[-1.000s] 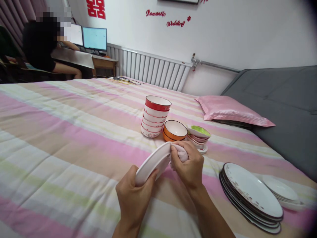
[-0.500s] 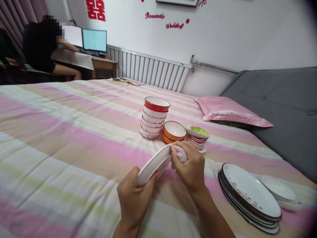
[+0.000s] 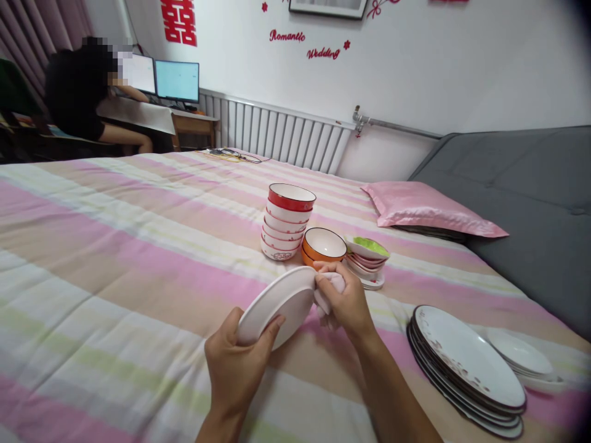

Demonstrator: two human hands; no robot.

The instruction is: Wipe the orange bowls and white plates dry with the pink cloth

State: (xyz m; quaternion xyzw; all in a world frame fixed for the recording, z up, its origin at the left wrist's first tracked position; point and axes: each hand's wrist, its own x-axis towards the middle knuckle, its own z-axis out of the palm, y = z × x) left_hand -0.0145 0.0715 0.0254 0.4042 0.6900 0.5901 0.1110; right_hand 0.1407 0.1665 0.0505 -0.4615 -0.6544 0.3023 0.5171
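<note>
A white plate (image 3: 281,304) is tilted up above the bed, its underside turned toward me. My left hand (image 3: 242,354) grips its left edge, thumb lying across the underside. At the plate's right rim, my right hand (image 3: 346,301) is closed on a pale pink cloth (image 3: 330,295) and pinches it against the rim. Just beyond the plate stand a tall stack of white bowls (image 3: 282,237) topped by a red one, a pair of orange bowls (image 3: 323,243), and a stack of small dishes (image 3: 369,261) with a green leaf-like one on top.
To the right lie a stack of dark-rimmed plates (image 3: 466,357) and some small white dishes (image 3: 521,354). A pink pillow (image 3: 429,209) rests by the grey headboard (image 3: 517,197). Cables (image 3: 235,155) lie on the far bed edge. A person (image 3: 80,92) sits at a desk with monitors (image 3: 177,81).
The plate has turned so more of its underside shows. My left hand has shifted left and down with it; my right hand has moved slightly left, still holding the cloth at the rim.
</note>
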